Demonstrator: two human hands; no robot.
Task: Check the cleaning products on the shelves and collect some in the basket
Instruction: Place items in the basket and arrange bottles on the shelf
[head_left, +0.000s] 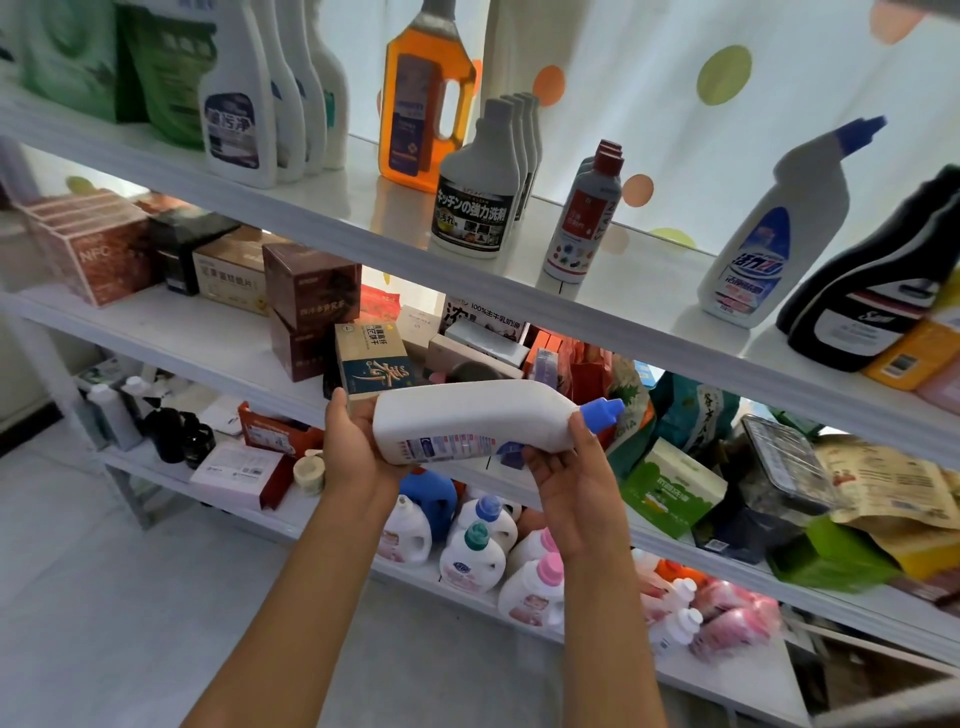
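A white cleaner bottle (467, 415) with a blue angled cap lies sideways in front of the shelves, its back label facing me. My left hand (353, 447) grips its base end. My right hand (571, 483) holds it near the neck, fingers curled round the underside. A matching white bottle with a blue cap (769, 228) stands upright on the top shelf (363, 218) to the right. No basket is visible.
The top shelf also carries white spray refills (239, 104), an orange jug (421, 98), grey bottles (483, 182), red-capped bottles (587, 213) and black bottles (878, 291). Boxes (311, 291) and bags fill the middle shelf. Detergent jugs (472, 551) crowd the lower shelf.
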